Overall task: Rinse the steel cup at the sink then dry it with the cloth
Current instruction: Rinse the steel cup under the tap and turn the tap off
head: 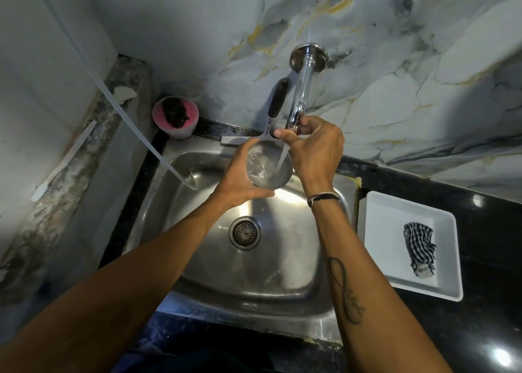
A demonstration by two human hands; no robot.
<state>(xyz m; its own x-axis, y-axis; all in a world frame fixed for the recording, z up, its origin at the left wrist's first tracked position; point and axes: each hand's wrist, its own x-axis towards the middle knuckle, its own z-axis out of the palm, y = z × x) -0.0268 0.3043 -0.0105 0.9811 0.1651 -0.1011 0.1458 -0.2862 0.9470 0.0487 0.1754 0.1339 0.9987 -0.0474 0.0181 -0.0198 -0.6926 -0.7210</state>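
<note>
The rinsing is under way and the drying has not begun. The left hand (240,177) holds the steel cup (269,165) over the sink (197,248), its fingers wrapped around the cup's side, mouth tipped up to catch the stream of water (282,157) falling from the tap (300,95). The right hand (315,149) is closed on the end of the tap, fingers gripping it. The checked cloth (419,247) lies unused in a white tray (375,231) on the black worktop (491,231), well apart from the cup, so emptying the cup and wiping it remain.
</note>
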